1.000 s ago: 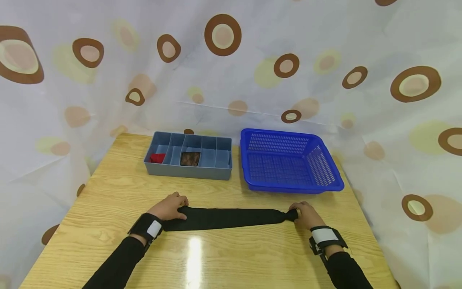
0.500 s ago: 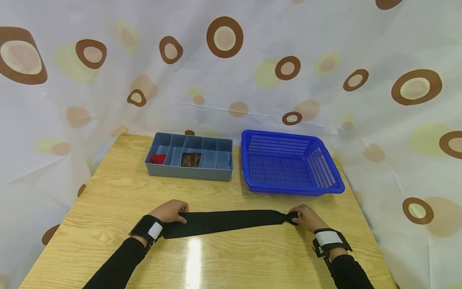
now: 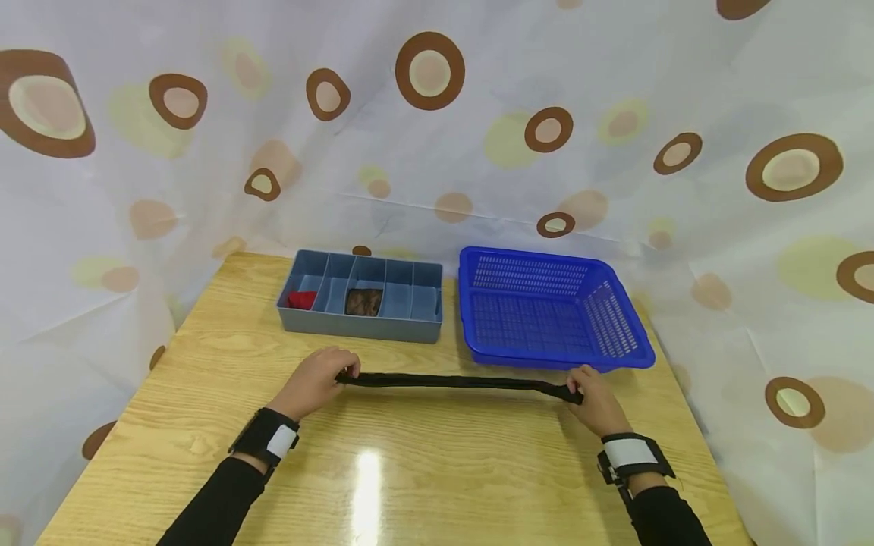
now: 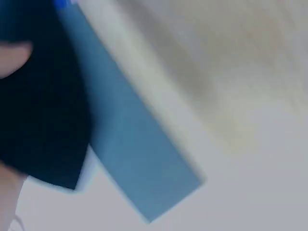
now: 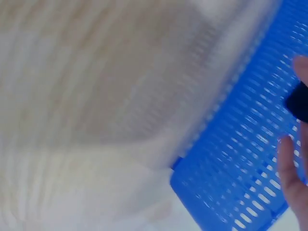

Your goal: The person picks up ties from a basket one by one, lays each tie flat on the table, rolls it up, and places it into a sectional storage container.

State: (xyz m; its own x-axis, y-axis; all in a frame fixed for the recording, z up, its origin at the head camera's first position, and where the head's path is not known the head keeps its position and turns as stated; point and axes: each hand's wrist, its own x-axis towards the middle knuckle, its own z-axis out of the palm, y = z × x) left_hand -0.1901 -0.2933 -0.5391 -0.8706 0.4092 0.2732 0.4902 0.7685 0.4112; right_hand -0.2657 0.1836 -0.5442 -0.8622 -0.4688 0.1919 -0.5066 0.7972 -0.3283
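A black necktie [image 3: 451, 381] is stretched lengthwise between both hands in the head view, seen almost edge-on as a thin strip above the table. The left hand [image 3: 315, 385] pinches its wide end between thumb and fingers. At the knotted narrow end, the right hand [image 3: 597, 402] grips the tie close to the front of the blue basket. In the left wrist view the broad black tip [image 4: 48, 120] hangs flat beside a thumb. Only a bit of the dark knot [image 5: 299, 103] shows between the fingers in the right wrist view.
Behind the left hand stands a grey-blue divided box [image 3: 362, 327], with a folded red cloth [image 3: 301, 300] and a brown patterned folded item [image 3: 364, 302] in separate compartments. A blue plastic basket [image 3: 560, 359] sits at the back right. Patterned sheeting [image 3: 382, 152] rises behind the wooden table [image 3: 478, 470].
The necktie lay flat with its broad face showing; both hands have lifted it and moved it away from the body, turning it edge-on. The box and basket stay in place.
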